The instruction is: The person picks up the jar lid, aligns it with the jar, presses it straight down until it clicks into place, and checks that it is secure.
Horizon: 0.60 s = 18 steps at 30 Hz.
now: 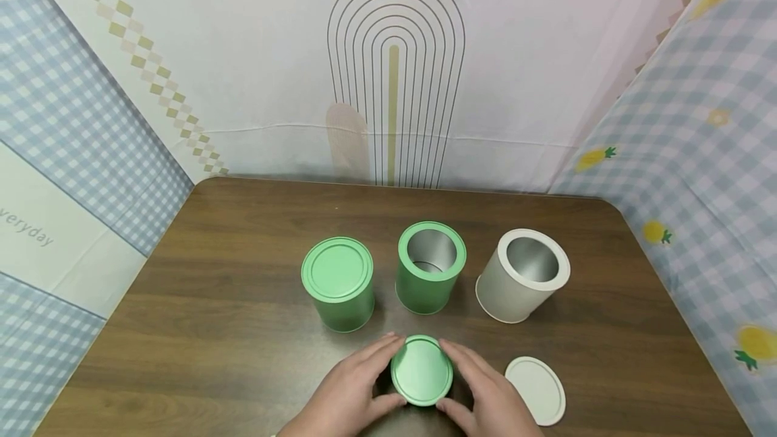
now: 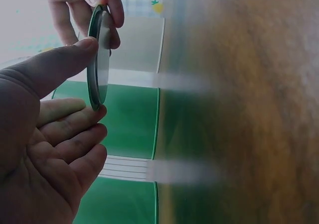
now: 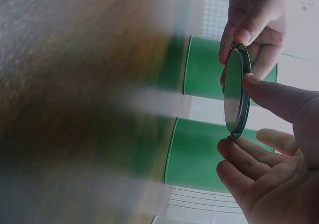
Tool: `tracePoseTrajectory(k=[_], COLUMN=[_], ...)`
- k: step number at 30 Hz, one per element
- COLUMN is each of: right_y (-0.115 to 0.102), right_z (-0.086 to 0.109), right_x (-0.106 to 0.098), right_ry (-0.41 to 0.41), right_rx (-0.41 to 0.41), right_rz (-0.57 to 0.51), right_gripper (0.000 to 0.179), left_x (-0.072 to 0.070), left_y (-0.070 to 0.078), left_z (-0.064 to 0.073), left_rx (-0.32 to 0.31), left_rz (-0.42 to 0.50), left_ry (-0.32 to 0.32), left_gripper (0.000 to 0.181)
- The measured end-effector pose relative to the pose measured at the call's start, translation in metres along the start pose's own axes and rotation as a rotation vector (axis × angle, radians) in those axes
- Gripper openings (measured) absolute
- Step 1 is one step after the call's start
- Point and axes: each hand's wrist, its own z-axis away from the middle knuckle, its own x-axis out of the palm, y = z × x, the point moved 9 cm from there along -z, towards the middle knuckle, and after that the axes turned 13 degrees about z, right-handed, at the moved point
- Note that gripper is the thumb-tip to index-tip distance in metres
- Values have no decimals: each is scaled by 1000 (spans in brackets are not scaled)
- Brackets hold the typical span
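Note:
A round green lid is held by its rim between my two hands, lifted off the table in both wrist views. My left hand pinches its left edge with thumb and fingers; my right hand does the same on the right. The lid's underside is shiny metal. Just beyond stands an open green can, its silvery inside showing. To its left is a second green can with a green lid on top.
An open white can stands at the right of the row. Its size of white lid lies flat on the wooden table, close to my right hand. Patterned cloth hangs behind and along both sides.

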Motion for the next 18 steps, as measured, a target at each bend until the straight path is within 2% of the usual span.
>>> tracePoseTrajectory(k=[9, 18], right_y=[1, 2], right_z=[-1, -3], right_x=[-9, -13], right_ry=[98, 116], right_rx=[-1, 21], right_rz=[1, -5], right_gripper=[89, 87], left_x=[-4, -9], left_y=[1, 4], left_z=[0, -1], left_rx=[42, 59], left_rz=[-2, 24], left_ry=[46, 76], left_gripper=[72, 73])
